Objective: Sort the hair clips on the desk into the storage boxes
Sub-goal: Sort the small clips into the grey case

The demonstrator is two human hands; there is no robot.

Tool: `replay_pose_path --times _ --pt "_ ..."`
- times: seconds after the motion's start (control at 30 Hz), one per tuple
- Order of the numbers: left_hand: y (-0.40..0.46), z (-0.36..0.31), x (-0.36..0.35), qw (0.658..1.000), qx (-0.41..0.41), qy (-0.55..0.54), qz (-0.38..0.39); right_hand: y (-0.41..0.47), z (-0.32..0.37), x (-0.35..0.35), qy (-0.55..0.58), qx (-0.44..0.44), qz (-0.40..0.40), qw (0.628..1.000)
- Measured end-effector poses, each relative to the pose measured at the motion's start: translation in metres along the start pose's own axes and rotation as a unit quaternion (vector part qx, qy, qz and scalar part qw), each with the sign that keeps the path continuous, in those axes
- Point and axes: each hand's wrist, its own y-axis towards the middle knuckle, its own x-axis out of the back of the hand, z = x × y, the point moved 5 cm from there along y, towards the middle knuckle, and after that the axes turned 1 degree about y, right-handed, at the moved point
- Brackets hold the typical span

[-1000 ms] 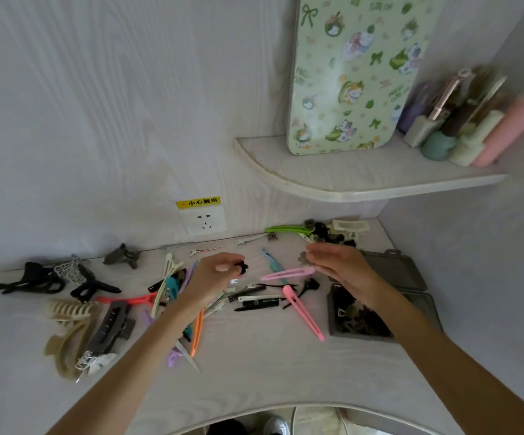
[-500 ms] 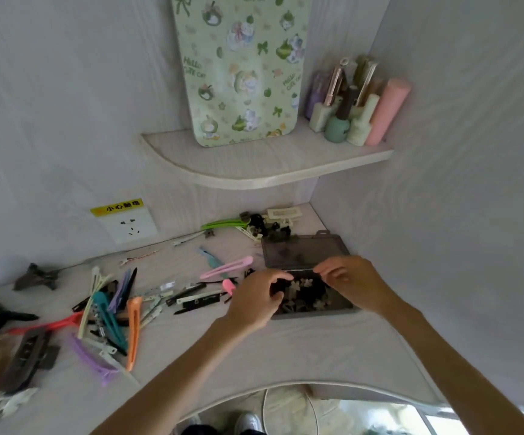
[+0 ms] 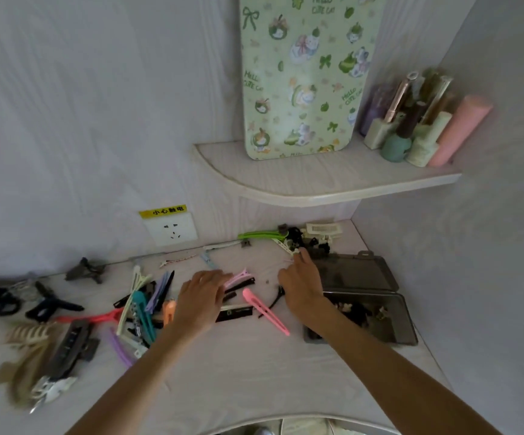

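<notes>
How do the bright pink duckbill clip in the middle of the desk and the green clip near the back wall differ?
The pink clip lies alone on bare desk, angled toward the near edge; the green clip lies nearly parallel to the back wall, its end meeting a pile of small clips. The pink clip sits between the two hands; the green clip lies beyond both. Both are long, slim clips lying flat, outside the storage box.

On the table [image 3: 254,381] we see loose hair clips [image 3: 141,312] spread across the left and middle, with more heaped in the far corner [image 3: 301,243]. The open storage box [image 3: 408,328] sits at the right, its lid [image 3: 358,271] lying behind it, clips inside. Above the corner, a shelf [image 3: 317,186] carries a board [image 3: 304,73] and, right of it, bottles [image 3: 417,127]. A wall socket [image 3: 171,229] sits behind the table.
</notes>
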Motion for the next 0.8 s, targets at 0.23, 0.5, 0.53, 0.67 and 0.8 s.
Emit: replay_pose_path --times 0.23,0.5,0.53,0.67,0.8 --pt "-0.033 0.072 0.046 0.987 0.108 -0.096 -0.066 0.018 0.027 -0.011 0.218 0.040 0.008 0.975" --pt "-0.060 0.089 0.043 0.981 0.092 -0.170 0.002 0.026 0.041 -0.014 0.502 0.036 -0.024 0.864" --pt "-0.064 0.092 0.044 0.982 0.091 -0.163 0.004 0.026 0.040 -0.015 0.529 0.028 -0.025 0.848" --pt "-0.075 0.112 0.043 0.980 0.118 -0.161 0.007 0.023 0.027 -0.011 0.630 -0.034 -0.064 0.773" --pt "-0.077 0.121 0.048 0.982 0.162 -0.100 -0.004 0.017 0.011 0.006 0.640 -0.032 -0.079 0.763"
